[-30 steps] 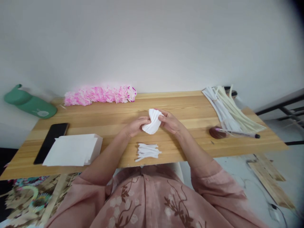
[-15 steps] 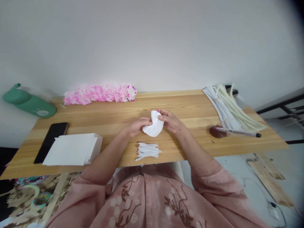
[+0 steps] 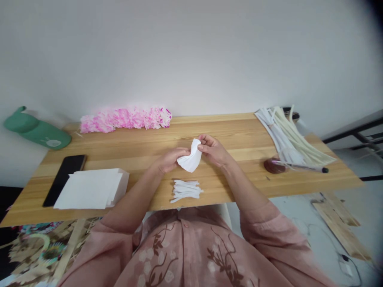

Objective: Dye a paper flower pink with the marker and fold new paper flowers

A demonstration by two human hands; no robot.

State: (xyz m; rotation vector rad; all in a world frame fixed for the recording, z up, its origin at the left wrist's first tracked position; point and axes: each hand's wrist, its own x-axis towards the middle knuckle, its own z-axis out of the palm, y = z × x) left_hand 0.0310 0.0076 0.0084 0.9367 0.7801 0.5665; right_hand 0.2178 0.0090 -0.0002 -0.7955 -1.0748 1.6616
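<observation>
Between my two hands is a bunch of white pleated paper [image 3: 190,159], held a little above the wooden table [image 3: 233,131]. My left hand [image 3: 173,158] pinches its left side, with the thumb on top. At the upper right edge, my right hand [image 3: 212,149] grips the paper between thumb and fingers. The paper fans out and curves downward between them. Just below, near the table's front edge, lies a small pile of narrow white folded strips [image 3: 187,189].
Left: a stack of white paper [image 3: 86,188], a black phone [image 3: 64,177], a green bottle [image 3: 38,129]. Along the wall lies a pink-and-white fluffy paper garland [image 3: 125,119]. Right: bundles of white and cream strips [image 3: 291,137], a dark red round object [image 3: 273,165], a pen [image 3: 311,169].
The paper in my hands looks narrower and less spread than before. It has shifted slightly left, and my right hand has moved a little with it.
</observation>
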